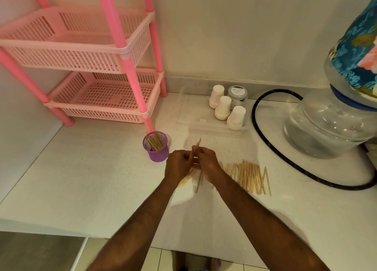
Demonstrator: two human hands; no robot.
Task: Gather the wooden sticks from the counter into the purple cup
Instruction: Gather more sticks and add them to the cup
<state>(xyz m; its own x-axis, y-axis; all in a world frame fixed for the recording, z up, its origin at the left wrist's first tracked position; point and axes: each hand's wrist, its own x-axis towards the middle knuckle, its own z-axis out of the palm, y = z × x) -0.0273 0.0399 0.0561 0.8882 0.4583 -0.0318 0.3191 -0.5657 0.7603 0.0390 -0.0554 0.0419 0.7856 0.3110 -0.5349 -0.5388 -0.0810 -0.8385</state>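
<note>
A purple mesh cup (156,150) stands on the white counter (91,168) with several wooden sticks upright inside it. Just right of the cup, my left hand (177,164) and my right hand (208,162) meet and together hold a small bundle of sticks (196,145) that pokes up between the fingers and down below the left palm. A loose spread of wooden sticks (248,177) lies on the counter to the right of my right hand. A few more sticks (199,182) lie under my wrists.
A pink two-tier plastic rack (98,66) stands at the back left, one leg right behind the cup. A clear tray (195,125) holds three upturned white paper cups (223,107) and a jar. A water dispenser bottle (326,119) and black hose (265,140) occupy the right.
</note>
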